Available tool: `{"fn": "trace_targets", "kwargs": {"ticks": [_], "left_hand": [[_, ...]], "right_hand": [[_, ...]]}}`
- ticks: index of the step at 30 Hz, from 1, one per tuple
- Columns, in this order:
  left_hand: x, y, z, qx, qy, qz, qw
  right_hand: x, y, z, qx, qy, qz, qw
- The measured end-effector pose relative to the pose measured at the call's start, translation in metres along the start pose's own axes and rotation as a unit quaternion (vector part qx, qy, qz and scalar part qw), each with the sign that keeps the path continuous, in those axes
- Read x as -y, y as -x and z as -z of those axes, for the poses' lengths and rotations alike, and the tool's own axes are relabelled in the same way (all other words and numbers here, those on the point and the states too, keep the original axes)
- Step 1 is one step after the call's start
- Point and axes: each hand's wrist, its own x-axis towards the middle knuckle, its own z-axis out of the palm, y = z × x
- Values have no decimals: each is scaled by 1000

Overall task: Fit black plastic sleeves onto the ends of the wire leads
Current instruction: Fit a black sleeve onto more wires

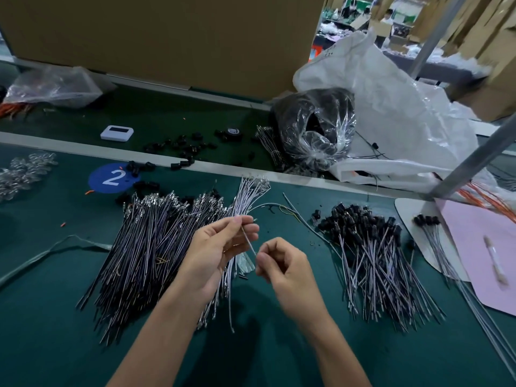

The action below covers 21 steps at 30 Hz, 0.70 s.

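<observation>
Seemingly one lead (248,240), left hand (220,247), right hand (284,263) pinching

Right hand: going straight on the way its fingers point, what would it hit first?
The right hand would probably meet the left hand first, across the wire both pinch; depth unclear.

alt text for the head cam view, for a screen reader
Two hands hold one thin wire lead between them over a green mat: the left hand pinches its upper part, the right hand its lower end. A large pile of bare leads lies to the left, a pile of leads with black sleeves fitted to the right.
</observation>
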Motion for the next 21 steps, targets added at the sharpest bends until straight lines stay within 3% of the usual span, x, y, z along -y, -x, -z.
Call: {"fn": "trace_targets", "kwargs": {"ticks": [3,7,17,21], "left_hand": [[1,1,2,16,72,17,997],[1,3,4,19,61,20,998],[4,13,-4,-44,-95,-93,990],[5,14,-6,-49,-156,-105,981]], "right_hand": [[1,7,4,13,-105,-34,994],[1,15,4,14,-160,-47,986],[0,24,8,10,-123,-51,991],[-2,25,7,3,-5,-41,999]]}}
